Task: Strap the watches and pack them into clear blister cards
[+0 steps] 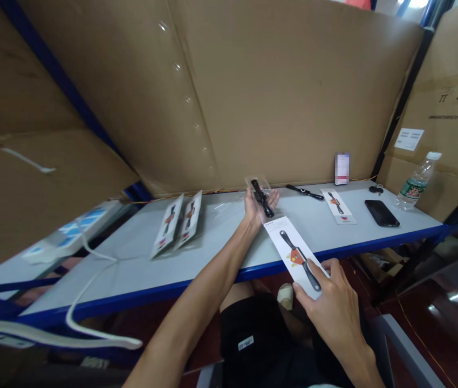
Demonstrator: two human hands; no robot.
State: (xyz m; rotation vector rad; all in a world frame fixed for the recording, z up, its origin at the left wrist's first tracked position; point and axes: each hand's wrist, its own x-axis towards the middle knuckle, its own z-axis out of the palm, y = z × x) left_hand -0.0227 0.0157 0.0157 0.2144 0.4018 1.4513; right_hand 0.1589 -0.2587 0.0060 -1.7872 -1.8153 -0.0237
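My left hand (250, 207) is palm up over the table, holding a clear plastic blister shell (267, 186) with a black spokeshave (260, 196) in it. My right hand (336, 302) grips the lower end of a white printed card (289, 250) between thumb and fingers. The card shows a picture of the same two-handled tool and tilts up toward the shell; its upper end is close to the shell, and I cannot tell whether they touch. A loose black spokeshave (305, 192) lies on the table beyond, beside another printed card (339, 206).
Two packed cards (168, 226) (189, 221) stand on the grey table (220, 237) at left. On the right are a black phone (381, 213), a bottle (417, 183), keys (375, 189) and a lit phone (342, 168). Cardboard (277, 97) walls the back; a white strap (91, 269) hangs at left.
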